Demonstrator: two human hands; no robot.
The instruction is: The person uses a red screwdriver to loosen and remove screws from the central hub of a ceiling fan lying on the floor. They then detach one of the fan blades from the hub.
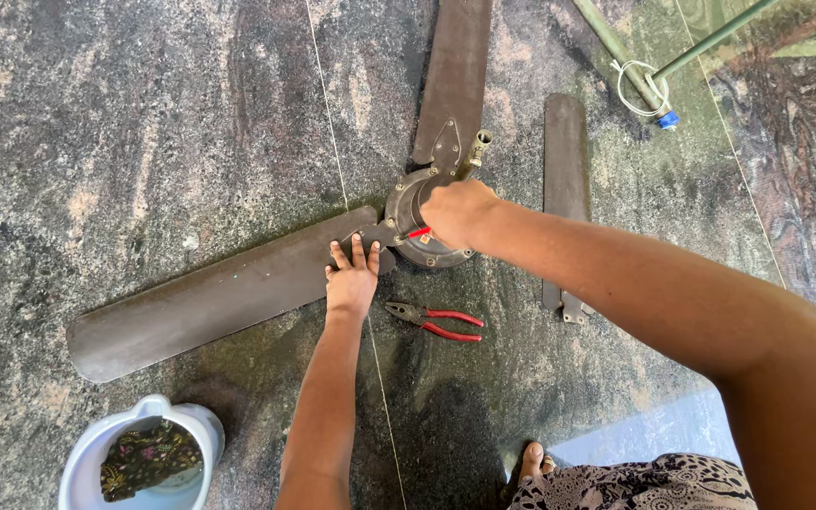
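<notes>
Hands: left hand (pixel 351 281) spread flat on fan blade (pixel 210 302); right hand (pixel 457 213) gripping red-handled tool (pixel 418 232), probably screwdriver.

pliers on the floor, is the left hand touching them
Apart. The head view shows a strip of bare floor between the left hand, which presses on a fan blade, and the red-handled pliers.

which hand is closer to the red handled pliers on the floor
Left. The left hand presses flat on the fan blade just left of the pliers, its wrist beside them. The right hand is farther up, on the fan motor hub, gripping a red-handled tool.
</notes>
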